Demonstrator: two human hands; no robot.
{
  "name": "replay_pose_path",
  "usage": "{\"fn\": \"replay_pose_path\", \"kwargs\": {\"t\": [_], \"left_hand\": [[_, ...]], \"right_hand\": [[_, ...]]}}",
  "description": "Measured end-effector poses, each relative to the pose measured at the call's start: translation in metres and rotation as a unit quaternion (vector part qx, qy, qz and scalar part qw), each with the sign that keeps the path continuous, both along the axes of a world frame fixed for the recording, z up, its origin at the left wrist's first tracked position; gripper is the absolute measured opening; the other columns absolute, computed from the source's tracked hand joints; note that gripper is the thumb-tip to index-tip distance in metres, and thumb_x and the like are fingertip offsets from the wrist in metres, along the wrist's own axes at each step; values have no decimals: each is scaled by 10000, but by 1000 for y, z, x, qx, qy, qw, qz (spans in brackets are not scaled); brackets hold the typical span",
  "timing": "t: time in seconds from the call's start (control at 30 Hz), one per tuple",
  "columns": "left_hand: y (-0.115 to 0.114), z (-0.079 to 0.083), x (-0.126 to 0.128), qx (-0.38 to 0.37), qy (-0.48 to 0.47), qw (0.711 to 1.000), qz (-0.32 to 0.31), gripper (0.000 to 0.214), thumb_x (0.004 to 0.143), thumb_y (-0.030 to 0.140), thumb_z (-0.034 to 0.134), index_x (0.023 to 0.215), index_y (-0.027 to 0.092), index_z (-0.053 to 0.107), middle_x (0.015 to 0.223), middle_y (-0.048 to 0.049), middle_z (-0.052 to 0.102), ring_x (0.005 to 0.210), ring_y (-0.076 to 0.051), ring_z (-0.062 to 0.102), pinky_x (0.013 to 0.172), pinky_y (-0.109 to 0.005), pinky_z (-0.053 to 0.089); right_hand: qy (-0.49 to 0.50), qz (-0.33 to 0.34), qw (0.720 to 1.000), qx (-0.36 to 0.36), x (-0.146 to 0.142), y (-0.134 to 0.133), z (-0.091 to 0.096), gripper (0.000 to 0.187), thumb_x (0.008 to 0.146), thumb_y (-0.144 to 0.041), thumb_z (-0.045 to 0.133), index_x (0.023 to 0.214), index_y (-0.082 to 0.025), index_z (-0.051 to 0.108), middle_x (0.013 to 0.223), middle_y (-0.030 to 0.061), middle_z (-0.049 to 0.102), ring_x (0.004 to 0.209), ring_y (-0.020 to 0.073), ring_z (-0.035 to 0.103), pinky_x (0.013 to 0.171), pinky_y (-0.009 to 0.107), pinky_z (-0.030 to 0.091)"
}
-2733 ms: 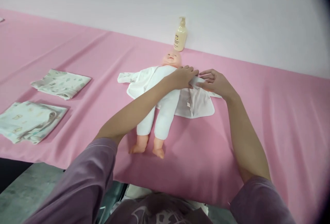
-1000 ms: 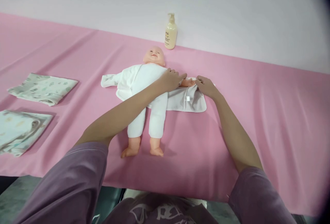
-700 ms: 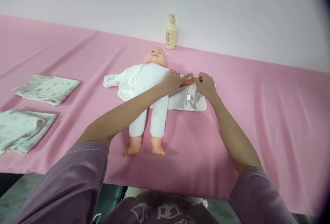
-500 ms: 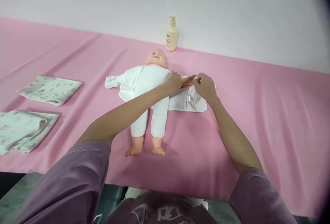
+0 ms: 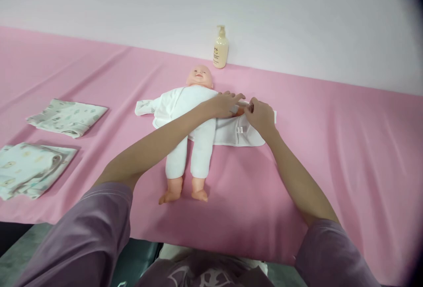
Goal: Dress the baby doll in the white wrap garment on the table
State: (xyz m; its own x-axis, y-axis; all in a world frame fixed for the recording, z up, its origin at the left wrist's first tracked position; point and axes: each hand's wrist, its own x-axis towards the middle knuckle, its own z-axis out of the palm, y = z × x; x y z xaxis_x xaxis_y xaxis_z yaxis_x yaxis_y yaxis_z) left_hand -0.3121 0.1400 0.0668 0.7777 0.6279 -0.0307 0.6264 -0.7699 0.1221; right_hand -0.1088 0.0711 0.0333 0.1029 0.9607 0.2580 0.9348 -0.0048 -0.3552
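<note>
soft white cotton garment (image 5: 228, 132), seemingly pinched by both hands, drapes plastic doll (image 5: 190, 119).

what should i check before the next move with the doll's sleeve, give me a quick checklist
1. Doll lying flat on its back on the pink sheet: ok.
2. Left hand resting on the doll by its bare arm: ok.
3. Right hand on the white jacket beside that arm: ok.
4. Bare arm inside the sleeve: cannot tell, both hands cover it.
5. Jacket's open flap spread flat on the sheet, not bunched: ok.
6. Lotion bottle and folded cloths apart from the hands: ok.
</note>
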Motion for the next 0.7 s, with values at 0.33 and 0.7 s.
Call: {"fn": "replay_pose_path", "kwargs": {"t": [0.33,0.7], "left_hand": [[-3,3,31,80,21,996,19,449,1132,206,664,1577,144,660,1259,-209,839,1179,-400,797,949,-461,543],[6,10,24,69,-5,997,30,527,1079,168,702,1606,164,685,1232,-158,849,1147,-351,804,929,-408,542]], "right_hand": [[50,9,997,51,-5,4,-3,103,1054,-346,621,987,-268,609,885,96,760,767,286,617,714,381,371],[84,68,994,0,-10,2,-4,126,1091,-350,633,1016,-278,560,914,86,749,833,298,667,748,389,395]]}}
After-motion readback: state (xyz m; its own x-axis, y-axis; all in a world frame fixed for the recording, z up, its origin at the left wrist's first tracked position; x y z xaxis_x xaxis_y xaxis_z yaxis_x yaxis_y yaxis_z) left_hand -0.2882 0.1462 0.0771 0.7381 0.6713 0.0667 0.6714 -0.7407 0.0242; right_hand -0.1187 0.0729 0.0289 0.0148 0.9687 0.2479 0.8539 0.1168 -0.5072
